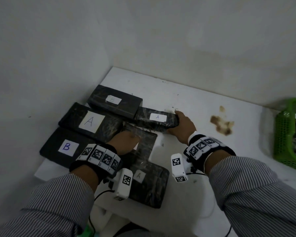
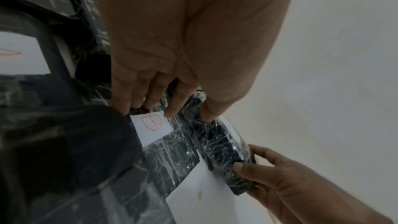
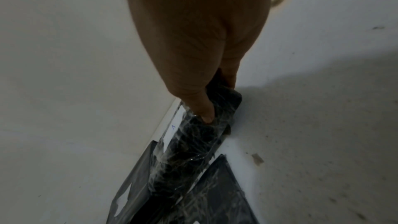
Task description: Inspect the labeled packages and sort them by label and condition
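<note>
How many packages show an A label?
3: large one at left, small one gripped by the right hand, one nearest the camera. Basket contents unreadable.

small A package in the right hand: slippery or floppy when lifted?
Probably slick: the small A package is wound in glossy clear film, so the right hand, gripping only one end, may slip. Likely stiff: its edges look straight and box-like, with no sag showing in the right wrist view. Flat-sided, so unlikely to roll; weight cannot be judged.
</note>
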{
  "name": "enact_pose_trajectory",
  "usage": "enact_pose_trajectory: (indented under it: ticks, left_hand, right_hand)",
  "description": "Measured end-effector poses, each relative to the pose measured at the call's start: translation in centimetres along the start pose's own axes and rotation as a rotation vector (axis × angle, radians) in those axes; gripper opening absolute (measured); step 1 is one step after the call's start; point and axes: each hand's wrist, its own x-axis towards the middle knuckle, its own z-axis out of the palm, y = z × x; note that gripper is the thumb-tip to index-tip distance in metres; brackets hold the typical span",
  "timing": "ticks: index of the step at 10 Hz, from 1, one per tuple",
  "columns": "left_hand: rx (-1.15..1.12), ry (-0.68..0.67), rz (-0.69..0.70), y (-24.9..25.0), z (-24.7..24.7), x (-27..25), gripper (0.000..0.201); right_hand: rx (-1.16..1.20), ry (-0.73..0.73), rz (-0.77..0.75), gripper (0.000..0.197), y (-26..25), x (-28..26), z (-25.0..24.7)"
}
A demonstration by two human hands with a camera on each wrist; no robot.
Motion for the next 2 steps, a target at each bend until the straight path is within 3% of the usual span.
enact_pose_trajectory:
  ticks: [2]
  left_hand:
    - [0.012,0.022,0.041,-0.4,-0.7,1.1,0.031]
  right_hand:
    - [0.013,-0.042,0.049,0.108,0.4,-0.7,-1.1]
